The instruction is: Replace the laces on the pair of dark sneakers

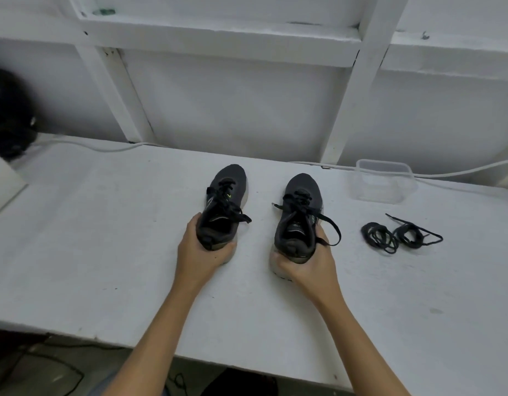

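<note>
Sneakers (225,207) stand toes-away, the left hand (200,252) and right hand (307,262) each cupping a heel to steady them for unlacing, spare coiled laces (398,235) waiting right of the right hand.

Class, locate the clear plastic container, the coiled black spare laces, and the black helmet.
Clear plastic container (383,181), head view, near wall.
Coiled black spare laces (380,238), head view, left coil.
Black helmet (7,110), head view, shell.

A plain workshop or utility room: a white painted worktop (104,252) set against a white timber-framed wall (232,110), a white cable (104,147) trailing along its back edge
</note>
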Demonstrator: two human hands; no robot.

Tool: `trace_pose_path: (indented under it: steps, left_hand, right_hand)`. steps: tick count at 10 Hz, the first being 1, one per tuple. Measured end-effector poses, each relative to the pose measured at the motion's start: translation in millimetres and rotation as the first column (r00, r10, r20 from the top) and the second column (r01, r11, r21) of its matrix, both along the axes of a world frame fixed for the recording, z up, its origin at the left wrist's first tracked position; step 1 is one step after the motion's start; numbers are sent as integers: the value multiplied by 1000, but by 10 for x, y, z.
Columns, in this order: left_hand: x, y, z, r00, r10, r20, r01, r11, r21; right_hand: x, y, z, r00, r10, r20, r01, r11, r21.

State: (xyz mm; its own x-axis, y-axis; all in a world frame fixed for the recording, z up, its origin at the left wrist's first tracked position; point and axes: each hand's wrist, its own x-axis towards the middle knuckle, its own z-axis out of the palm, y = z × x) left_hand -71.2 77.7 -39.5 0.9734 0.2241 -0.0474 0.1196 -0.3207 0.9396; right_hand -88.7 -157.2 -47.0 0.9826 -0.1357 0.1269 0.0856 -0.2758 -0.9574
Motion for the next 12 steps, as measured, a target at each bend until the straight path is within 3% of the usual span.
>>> trace_pose_path:
  steps: [2,4,7,10,11,12]
  left_hand:
    - [286,-496,-50,994,-101,30,101,995,-18]
    - [623,-765,-18,964,-261,51,263,964,-34]
    - [897,-814,-105,907,-420,44,421,906,-34]
    - [869,-753,-14,882,-468,65,469,883,-12]
    - [838,-617,9,863,-498,85,489,865,110]
    - [558,-415,-126,924,-376,72,356,913,199]
  right_hand:
    - [160,-131,112,997,-62,44,65,995,-75]
    - [360,-246,129,993,-110,-39,106,990,-93]
    - [561,-322,168,989,-134,-65,125,984,-126]
    - [514,-330,265,992,-104,-71,91,982,-165]
    - [442,-487,335,955,-111,-274,20,948,-317]
    - [213,-712,411,876,-65,-478,-161,894,-417]
